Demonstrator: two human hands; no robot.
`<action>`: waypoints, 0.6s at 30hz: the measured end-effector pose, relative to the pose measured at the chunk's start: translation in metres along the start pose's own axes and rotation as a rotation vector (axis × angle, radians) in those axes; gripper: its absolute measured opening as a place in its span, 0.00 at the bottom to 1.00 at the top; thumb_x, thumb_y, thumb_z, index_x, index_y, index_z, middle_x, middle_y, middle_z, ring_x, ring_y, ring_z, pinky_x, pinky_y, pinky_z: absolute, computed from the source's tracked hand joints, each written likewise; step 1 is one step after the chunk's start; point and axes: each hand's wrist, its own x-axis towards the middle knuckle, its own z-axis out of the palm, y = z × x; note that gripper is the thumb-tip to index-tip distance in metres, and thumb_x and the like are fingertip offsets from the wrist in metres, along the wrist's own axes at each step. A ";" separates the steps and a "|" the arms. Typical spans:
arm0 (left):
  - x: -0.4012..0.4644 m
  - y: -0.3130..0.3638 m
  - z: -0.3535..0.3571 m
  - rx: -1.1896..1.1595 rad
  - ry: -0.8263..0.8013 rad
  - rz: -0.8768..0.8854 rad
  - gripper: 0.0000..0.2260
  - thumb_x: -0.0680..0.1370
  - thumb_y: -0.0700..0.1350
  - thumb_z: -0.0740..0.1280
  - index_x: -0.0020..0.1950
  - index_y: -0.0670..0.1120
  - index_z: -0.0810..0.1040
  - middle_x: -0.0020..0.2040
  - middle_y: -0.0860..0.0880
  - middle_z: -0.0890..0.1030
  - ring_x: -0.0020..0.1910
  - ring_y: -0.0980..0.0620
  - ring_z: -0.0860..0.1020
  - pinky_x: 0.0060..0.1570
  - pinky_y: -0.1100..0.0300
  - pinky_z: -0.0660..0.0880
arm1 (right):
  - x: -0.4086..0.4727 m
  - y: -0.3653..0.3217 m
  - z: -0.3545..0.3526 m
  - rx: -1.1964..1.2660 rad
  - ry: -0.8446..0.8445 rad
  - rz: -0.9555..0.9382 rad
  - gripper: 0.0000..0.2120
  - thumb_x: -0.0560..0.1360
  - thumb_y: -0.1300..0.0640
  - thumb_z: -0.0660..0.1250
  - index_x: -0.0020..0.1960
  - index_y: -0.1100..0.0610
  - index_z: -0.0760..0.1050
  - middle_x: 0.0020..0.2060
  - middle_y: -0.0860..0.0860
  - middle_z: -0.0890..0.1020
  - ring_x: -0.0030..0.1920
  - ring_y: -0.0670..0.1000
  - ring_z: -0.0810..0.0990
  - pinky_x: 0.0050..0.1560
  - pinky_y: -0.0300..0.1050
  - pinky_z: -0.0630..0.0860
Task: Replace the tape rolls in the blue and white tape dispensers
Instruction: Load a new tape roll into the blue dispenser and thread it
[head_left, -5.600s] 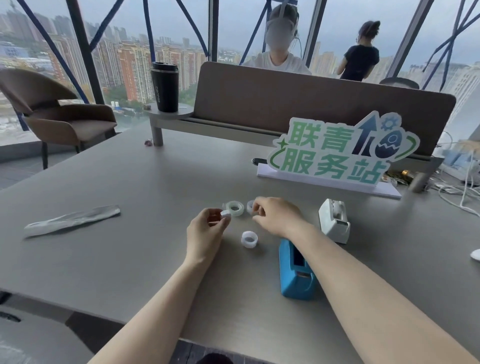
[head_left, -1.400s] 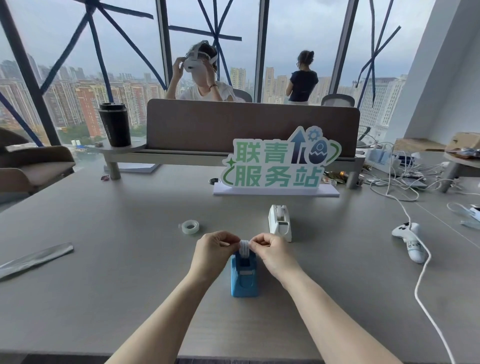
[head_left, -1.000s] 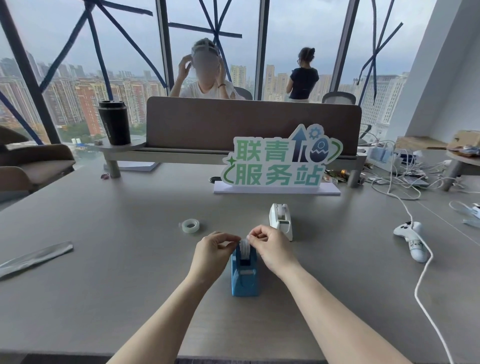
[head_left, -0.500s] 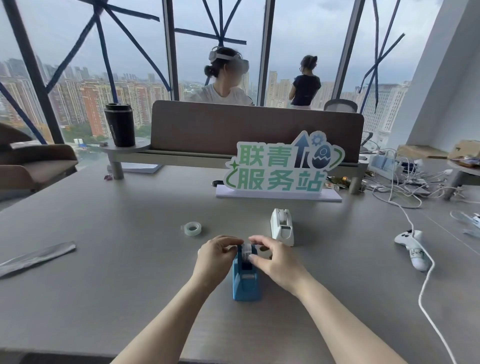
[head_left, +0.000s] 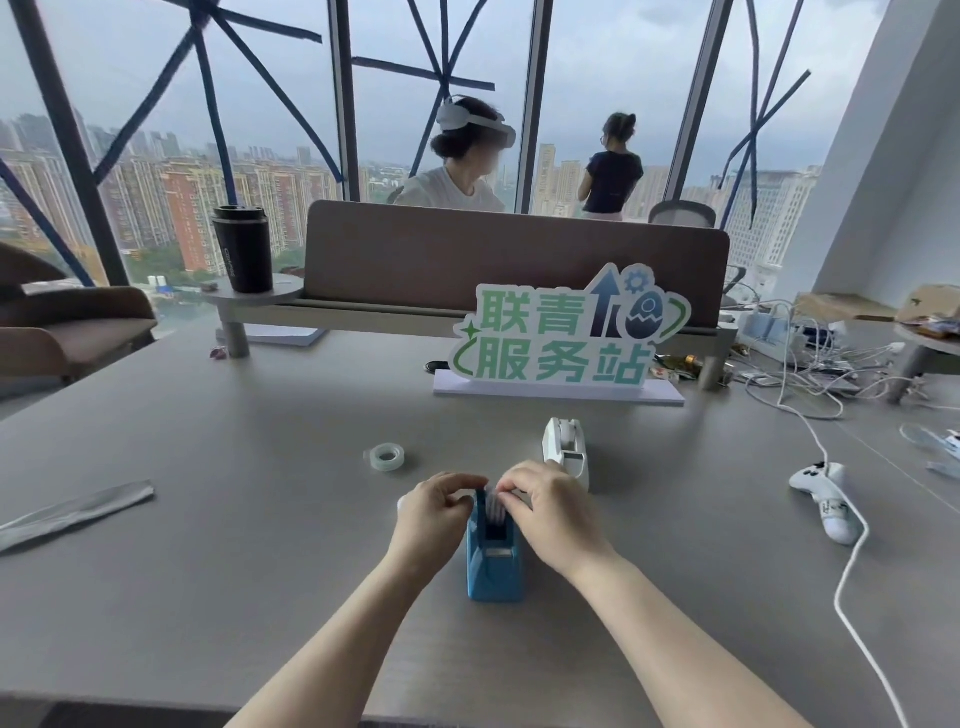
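The blue tape dispenser stands on the grey table in front of me. A clear tape roll sits in its top slot. My left hand pinches the roll from the left and my right hand pinches it from the right, fingers curled over the dispenser's top. The white tape dispenser stands just behind my right hand. Another tape roll lies flat on the table, to the left and behind.
A green and white sign stands mid-table before a brown partition. A silver wrapper lies at the left. A white controller with its cable lies right. A black cup stands on a shelf. Two people are beyond the partition.
Over the last second the roll has sunk lower into the blue dispenser's slot with both hands following it down. The person behind the partition has turned their head.
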 end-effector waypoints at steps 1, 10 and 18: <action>-0.001 0.000 -0.001 -0.006 -0.010 -0.010 0.23 0.71 0.37 0.63 0.42 0.67 0.81 0.48 0.57 0.85 0.43 0.56 0.79 0.56 0.48 0.79 | -0.001 -0.001 0.000 0.004 0.000 -0.006 0.04 0.75 0.56 0.69 0.42 0.53 0.82 0.42 0.43 0.83 0.47 0.47 0.77 0.45 0.46 0.77; -0.020 0.009 -0.008 -0.142 -0.127 -0.029 0.23 0.73 0.29 0.58 0.63 0.46 0.79 0.58 0.46 0.79 0.46 0.57 0.78 0.44 0.70 0.76 | -0.021 -0.005 -0.006 0.092 -0.004 -0.023 0.03 0.74 0.56 0.71 0.41 0.52 0.81 0.40 0.43 0.79 0.43 0.44 0.75 0.45 0.45 0.76; -0.043 0.013 -0.013 -0.168 -0.155 -0.049 0.25 0.72 0.26 0.57 0.66 0.42 0.76 0.63 0.48 0.74 0.48 0.58 0.77 0.43 0.73 0.75 | -0.047 -0.012 -0.011 0.098 0.017 -0.034 0.03 0.73 0.56 0.70 0.41 0.51 0.81 0.40 0.43 0.80 0.41 0.44 0.77 0.42 0.46 0.78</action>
